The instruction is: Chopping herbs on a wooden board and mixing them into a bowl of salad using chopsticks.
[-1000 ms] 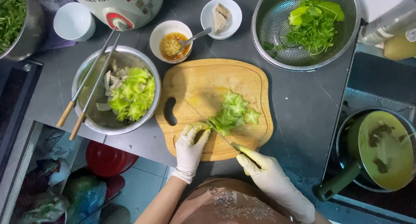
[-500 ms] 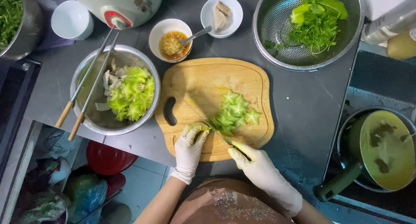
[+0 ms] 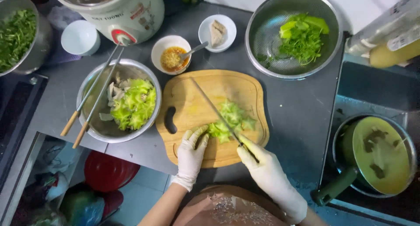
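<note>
The knife [image 3: 216, 113] has swung up; right hand [image 3: 262, 165] grip closed round it, left hand [image 3: 191, 151] seemingly open beside the green slices [image 3: 229, 121].

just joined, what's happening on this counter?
A person in white gloves is slicing pale green star-shaped fruit pieces on a light wooden cutting board. The right hand grips a long knife whose blade lies across the pile, while the left hand steadies the pieces at the board's near edge. Left of the board, a steel bowl holds more sliced fruit with wooden-handled chopsticks resting across it. A steel colander of leafy greens sits behind.
</note>
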